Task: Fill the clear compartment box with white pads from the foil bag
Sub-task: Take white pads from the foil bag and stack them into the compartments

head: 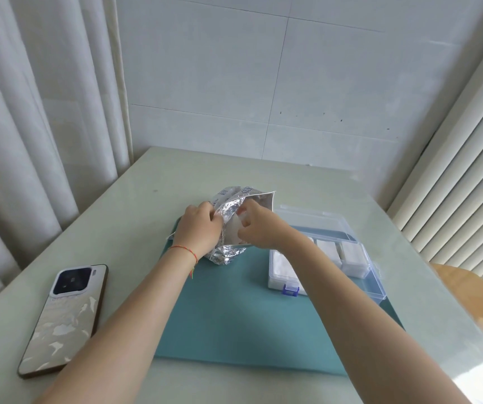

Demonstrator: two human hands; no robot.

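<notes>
A pale green desk [135,205] stood in a corner of white tiled wall, and a teal mat [234,316] covered its middle. On the far part of that mat lay the crumpled foil bag [230,199], its mouth turned toward the person. The left hand [198,228] gripped the bag's left edge, fingers curled round the foil and holding the mouth apart. The right hand [259,228] reached into the opening, its fingertips pinching a white pad [233,230] that showed partly out of the bag. Just right of the bag, also on the mat, sat the clear compartment box [359,275], its lid thrown back toward the wall; white pads [351,253] already filled several of its compartments, and a blue latch [290,290] showed at its near edge. A red string bracelet [186,252] circled the left wrist. Well apart, on the bare desk at the near left, a smartphone [65,319] lay face down. White curtains [30,126] hung at the left, slatted blinds [461,185] at the right.
</notes>
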